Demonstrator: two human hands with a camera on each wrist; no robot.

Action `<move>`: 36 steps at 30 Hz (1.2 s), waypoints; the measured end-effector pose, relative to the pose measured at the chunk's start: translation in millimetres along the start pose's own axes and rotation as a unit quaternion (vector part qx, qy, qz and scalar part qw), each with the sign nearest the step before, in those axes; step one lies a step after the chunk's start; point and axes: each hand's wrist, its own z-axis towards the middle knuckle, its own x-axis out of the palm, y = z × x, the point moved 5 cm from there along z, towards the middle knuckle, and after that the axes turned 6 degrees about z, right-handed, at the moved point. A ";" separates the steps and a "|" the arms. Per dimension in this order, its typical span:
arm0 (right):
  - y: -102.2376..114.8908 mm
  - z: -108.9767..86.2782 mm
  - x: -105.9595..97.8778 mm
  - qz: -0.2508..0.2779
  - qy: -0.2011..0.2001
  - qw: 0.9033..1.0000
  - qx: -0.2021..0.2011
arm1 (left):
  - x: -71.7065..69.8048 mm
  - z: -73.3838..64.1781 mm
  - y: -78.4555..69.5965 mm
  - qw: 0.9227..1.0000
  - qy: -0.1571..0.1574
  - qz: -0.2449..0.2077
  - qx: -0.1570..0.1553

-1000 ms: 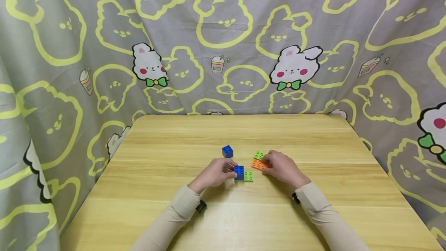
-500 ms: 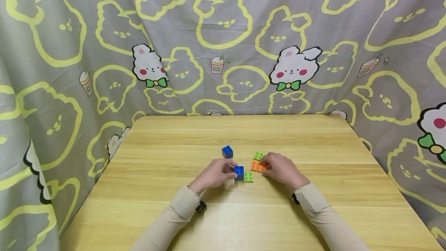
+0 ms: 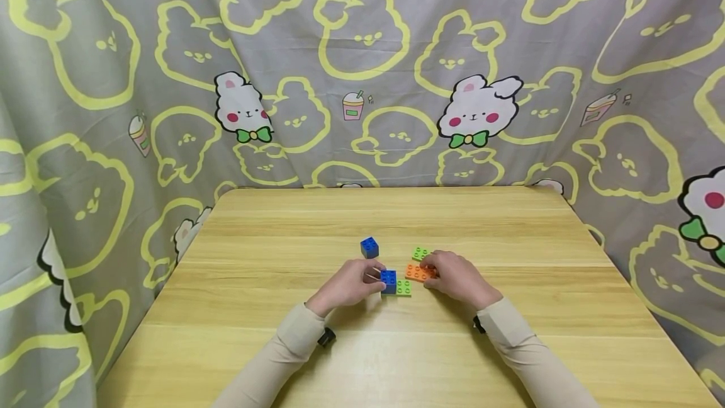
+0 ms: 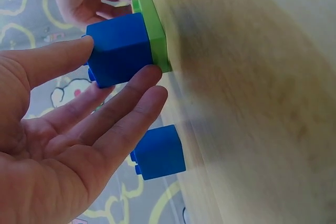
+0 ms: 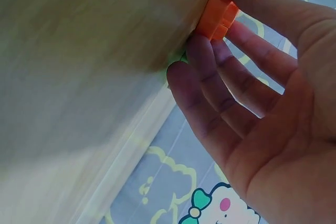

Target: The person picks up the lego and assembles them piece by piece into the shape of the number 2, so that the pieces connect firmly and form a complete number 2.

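In the head view, the orange brick (image 3: 417,272) lies to the left of the right hand (image 3: 460,277), which is plainly the nearer one and covers its right end. The brick's long axis runs roughly side to side, slightly slanted, its free end facing the green plate (image 3: 404,288) just beside it, on the side toward the person. Whether those two touch, I cannot tell. The left hand (image 3: 348,285) holds the near blue brick (image 3: 388,281), seated on the left part of that plate, so the plate's bare studs point toward the right hand's side. The second green piece (image 3: 420,254) sits just behind the orange brick, and the far blue brick (image 3: 370,247) stands alone beyond the left fingers; neither lies between the hands. All of it is on the bench (image 3: 362,357), before a patterned curtain (image 3: 362,55)

In the left wrist view, the left thumb and fingers pinch the near blue brick, with the green plate along its base and the right hand's fingers close behind. The far blue brick stands apart from the fingers

In the right wrist view, the right thumb and fingertips hold the orange brick narrowly, the other fingers spread loosely beside it; a sliver of green shows by the fingertips
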 end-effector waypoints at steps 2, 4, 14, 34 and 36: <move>-0.2 0.2 -0.2 -0.001 0.000 1.000 0.000 | 0.3 -0.3 0.1 1.000 0.001 -0.004 0.000; -0.4 0.3 0.0 0.000 0.001 1.000 0.000 | 0.5 -0.8 0.3 1.000 0.002 -0.008 0.000; 0.7 0.2 -1.3 0.006 -0.003 1.000 0.000 | -0.2 -2.7 -1.3 1.000 0.004 -0.005 0.006; 9.1 -1.5 -9.4 -0.025 -0.026 0.999 -0.009 | -0.4 -2.5 -0.8 1.000 0.004 -0.018 0.000; 11.0 -2.0 -10.7 -0.026 -0.028 0.999 -0.011 | -0.4 -2.6 -0.8 1.000 0.004 -0.017 0.000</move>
